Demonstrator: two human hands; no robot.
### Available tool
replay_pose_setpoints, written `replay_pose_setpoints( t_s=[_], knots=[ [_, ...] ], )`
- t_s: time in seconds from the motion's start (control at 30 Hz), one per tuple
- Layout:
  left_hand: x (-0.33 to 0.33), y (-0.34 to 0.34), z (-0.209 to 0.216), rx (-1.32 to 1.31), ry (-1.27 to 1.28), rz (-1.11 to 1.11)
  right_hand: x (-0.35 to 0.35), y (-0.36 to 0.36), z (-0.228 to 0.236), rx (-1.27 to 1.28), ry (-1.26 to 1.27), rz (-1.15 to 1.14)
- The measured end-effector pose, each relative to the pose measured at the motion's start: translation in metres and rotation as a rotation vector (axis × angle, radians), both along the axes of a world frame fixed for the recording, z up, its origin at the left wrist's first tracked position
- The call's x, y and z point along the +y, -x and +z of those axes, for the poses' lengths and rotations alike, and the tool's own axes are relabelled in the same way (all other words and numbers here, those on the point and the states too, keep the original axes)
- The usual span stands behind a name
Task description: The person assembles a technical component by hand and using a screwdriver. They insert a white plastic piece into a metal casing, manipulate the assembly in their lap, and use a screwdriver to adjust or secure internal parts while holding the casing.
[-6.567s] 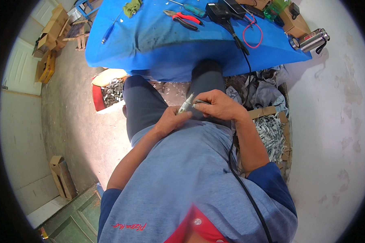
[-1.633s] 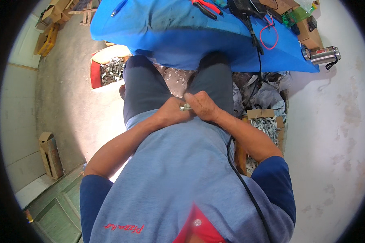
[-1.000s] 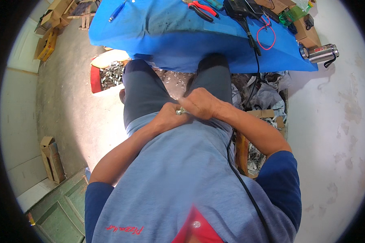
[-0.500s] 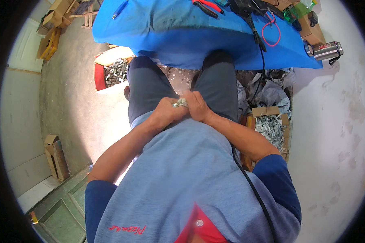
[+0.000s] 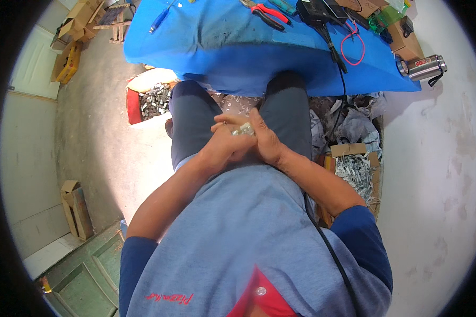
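My left hand and my right hand are pressed together over my lap. Between them lies a small clump of shiny, pale silvery-yellow pieces, too small to make out in kind. The left hand's fingers are curled beneath and beside the clump. The right thumb points up along its right side, while stretched fingers show beyond the clump on the far side. How the fingers cross underneath is hidden.
Ahead is a blue-covered table with red-handled pliers, a blue pen-like tool and cables. A steel flask is at its right end. Boxes of metal parts and shredded-looking strips flank my legs.
The hands have loosened from a tight clasp: fingers now stretch out on the far side, the right thumb is raised, and more of the shiny clump shows. The view has shifted slightly.
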State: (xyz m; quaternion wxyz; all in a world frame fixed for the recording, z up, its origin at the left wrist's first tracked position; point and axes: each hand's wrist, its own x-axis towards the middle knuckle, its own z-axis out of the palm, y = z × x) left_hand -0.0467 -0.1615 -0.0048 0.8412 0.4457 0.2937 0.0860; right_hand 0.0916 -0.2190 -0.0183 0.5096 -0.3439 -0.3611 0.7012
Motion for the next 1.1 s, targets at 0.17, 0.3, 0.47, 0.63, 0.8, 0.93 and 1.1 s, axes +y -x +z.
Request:
replay_pose_setpoints(
  t_s=[0.17, 0.3, 0.47, 0.63, 0.8, 0.93, 1.1],
  knots=[
    [0.001, -0.008, -0.004, -0.082, 0.044, -0.019, -0.004, -0.01, 0.011, 0.073, 0.04, -0.001],
    [-0.012, -0.014, 0.006, -0.131, 0.233, 0.042, -0.022, -0.014, 0.007, 0.186, 0.135, -0.066],
    [-0.01, -0.023, 0.005, -0.084, 0.362, 0.088, -0.033, -0.001, 0.003, 0.171, 0.197, -0.235],
    [-0.013, -0.025, -0.004, -0.096, 0.314, 0.064, -0.034, -0.009, 0.001, 0.128, 0.175, -0.232],
    [-0.018, -0.023, -0.008, -0.109, 0.313, 0.028, -0.04, -0.012, 0.008, 0.097, 0.29, -0.232],
    [-0.015, -0.025, -0.01, -0.101, 0.35, 0.007, -0.042, -0.015, 0.011, 0.115, 0.322, -0.253],
    [-0.013, -0.019, -0.009, -0.006, 0.304, 0.028, -0.045, -0.016, 0.011, 0.175, 0.297, -0.314]
  ],
)
